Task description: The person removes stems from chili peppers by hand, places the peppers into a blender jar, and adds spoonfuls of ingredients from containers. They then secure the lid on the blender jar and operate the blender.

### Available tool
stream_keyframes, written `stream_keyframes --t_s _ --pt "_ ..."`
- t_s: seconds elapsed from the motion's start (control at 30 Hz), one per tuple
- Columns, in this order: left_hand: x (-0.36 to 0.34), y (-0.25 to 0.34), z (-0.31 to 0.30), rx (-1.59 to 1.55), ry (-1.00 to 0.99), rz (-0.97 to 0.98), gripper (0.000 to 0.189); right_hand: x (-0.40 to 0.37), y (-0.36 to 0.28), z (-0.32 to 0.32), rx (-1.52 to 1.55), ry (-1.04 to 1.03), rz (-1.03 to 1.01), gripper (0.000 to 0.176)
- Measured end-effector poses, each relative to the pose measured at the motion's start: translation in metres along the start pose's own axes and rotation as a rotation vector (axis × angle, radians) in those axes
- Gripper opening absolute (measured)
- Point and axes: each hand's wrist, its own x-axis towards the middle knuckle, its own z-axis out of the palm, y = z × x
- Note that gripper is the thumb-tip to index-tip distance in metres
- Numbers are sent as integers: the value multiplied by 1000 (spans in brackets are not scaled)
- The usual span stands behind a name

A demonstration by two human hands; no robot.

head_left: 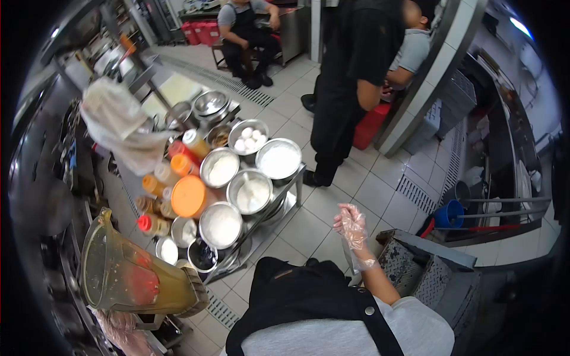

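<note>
At the lower left, a clear blender jug [133, 270] stands out close to me, tilted, with a brownish-yellow liquid and a red mass showing through its wall. My left hand [119, 332], in a clear plastic glove, is at the jug's handle side and holds it; the jug hides most of the fingers. My right hand [351, 226], also in a clear loose glove, hangs over the tiled floor to the right of the cart. Its fingers are loosely bent and slightly apart, with nothing visible in them.
A metal cart carries several steel bowls of white powder [221, 225], a bowl of eggs [249, 137], sauce bottles [153, 225] and an orange-lidded tub [189, 197]. A person in black [344, 83] stands beyond; others are behind. Grey metal steps [427, 267] lie at right, near a blue bucket [449, 213].
</note>
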Motion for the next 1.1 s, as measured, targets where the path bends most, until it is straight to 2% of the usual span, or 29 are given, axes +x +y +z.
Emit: stream_keyframes --t_s 0.07,0.1,0.17,0.2,0.3,0.37,0.43,0.57,0.63,0.7,0.73,0.8,0.83,0.87,0.9,0.97,1.03,1.07,1.1 --pt "-17 -1 41 -39 -155 -15 27 20 -14 -13 30 -2 15 24" --pt "-17 -5 54 -47 -162 -12 27 33 -22 -18 44 -26 33 24" --pt "-8 -17 78 -80 -450 -69 23 63 -34 -22 15 -36 15 22" --pt "-23 -19 110 -87 -377 -103 23 81 -37 -26 -9 -66 14 20" --pt "-31 -50 179 -266 -371 -87 21 134 -52 -33 -42 -89 27 18" --pt "-16 -77 206 -328 -591 -99 22 164 -56 -40 -72 -114 -13 19" --pt "-6 -103 241 -435 -948 -162 24 190 -68 -44 -99 -123 -24 19" --pt "-29 -132 323 -383 -740 -142 24 239 -110 -50 -84 -171 117 15" --pt "-32 -148 353 -384 -784 -111 22 268 -135 -51 -49 -171 197 15" --pt "-49 -157 392 -348 -600 -91 20 318 -164 -38 603 -198 410 16" --pt "-67 -149 417 -304 -546 -92 23 352 -173 -28 795 -277 356 19" --pt "-77 -148 445 -281 -572 -103 26 410 -224 -1 1063 -600 272 22" --pt "-80 -154 456 -282 -594 -94 30 422 -266 21 1110 -490 217 19" --pt "-62 -168 455 -330 -667 -104 33 450 -284 35 1120 -510 77 19" --pt "-70 -165 469 -277 -605 -83 33 471 -291 45 1117 -544 -62 19" --pt "-78 -165 490 -245 -506 -93 32 463 -282 69 1028 -562 174 20" --pt "-65 -177 501 -265 -512 -92 31 462 -226 94 1060 -770 518 20" --pt "-61 -184 501 -275 -529 -100 29 457 -204 110 994 -680 678 19" --pt "-59 -188 509 -246 -405 -94 29 463 -171 125 986 -715 747 15"
